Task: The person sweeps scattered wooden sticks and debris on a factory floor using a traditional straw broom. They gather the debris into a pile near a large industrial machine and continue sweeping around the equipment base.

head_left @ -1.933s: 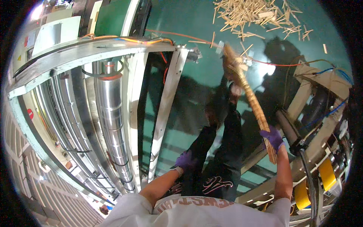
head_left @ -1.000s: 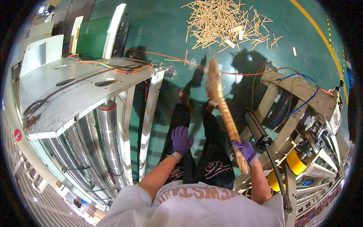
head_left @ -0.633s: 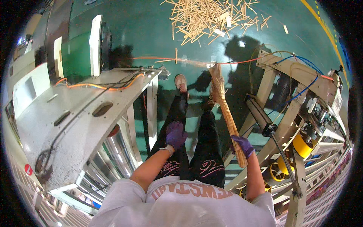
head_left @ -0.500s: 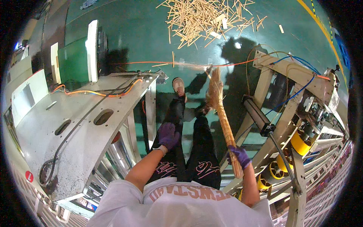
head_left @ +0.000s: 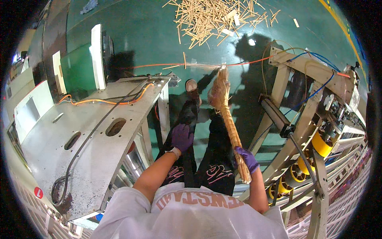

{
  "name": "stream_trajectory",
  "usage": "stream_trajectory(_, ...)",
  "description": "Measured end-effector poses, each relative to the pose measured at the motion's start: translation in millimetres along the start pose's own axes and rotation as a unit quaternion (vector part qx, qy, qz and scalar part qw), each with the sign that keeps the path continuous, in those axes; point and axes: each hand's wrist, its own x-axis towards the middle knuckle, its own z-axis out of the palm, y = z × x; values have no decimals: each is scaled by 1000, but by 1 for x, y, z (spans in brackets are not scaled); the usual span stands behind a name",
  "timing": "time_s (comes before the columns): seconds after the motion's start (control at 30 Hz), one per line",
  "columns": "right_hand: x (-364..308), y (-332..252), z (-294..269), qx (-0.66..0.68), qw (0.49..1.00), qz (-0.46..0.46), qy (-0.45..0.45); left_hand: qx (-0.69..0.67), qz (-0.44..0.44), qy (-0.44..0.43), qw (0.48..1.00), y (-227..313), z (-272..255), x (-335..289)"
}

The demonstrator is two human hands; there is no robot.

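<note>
My right hand (head_left: 247, 159), in a purple glove, is wrapped round the handle of a straw broom (head_left: 232, 127). The handle slants away from me, and its bristles meet the green floor just beyond my right leg, close to an orange hose (head_left: 153, 65). My left hand (head_left: 182, 137), gloved in purple too, lies flat on my left thigh near the knee and holds nothing. Farther off, a heap of thin wooden sticks (head_left: 207, 20) is spread over the floor, with a few pale flat pieces in it.
To my left stands a grey metal machine table (head_left: 91, 113) with oval holes and cables. A machine frame (head_left: 314, 85) with blue hoses, a black cylinder (head_left: 275, 115) and yellow wheels (head_left: 321, 144) rises on my right. One stick (head_left: 184, 59) lies across the orange hose.
The broom's bristles have swung slightly left and nearer to me, with my right hand still on the handle. My left hand stays on the thigh. The whole view has shifted a little.
</note>
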Motion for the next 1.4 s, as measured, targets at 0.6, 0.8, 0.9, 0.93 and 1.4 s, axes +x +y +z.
stream_trajectory(0.6, -73, 28, 24, 130, 983, -41, 120, 30, -25, -70, 997, -36, -29, 11)
stream_trajectory(0.8, -78, 32, 38, 150, 984, -11, 101, 61, -51, -77, 994, -41, -3, 1)
stream_trajectory(0.9, -58, 55, 32, 227, 972, -7, 61, 61, -49, -71, 994, -35, 2, -5)
stream_trajectory(0.93, -54, 51, 37, 249, 967, -22, 49, 62, -47, -68, 995, -32, -1, -4)
stream_trajectory(1.4, -10, -51, 78, 203, 975, -83, -26, 28, -37, -90, 995, -31, -2, -13)
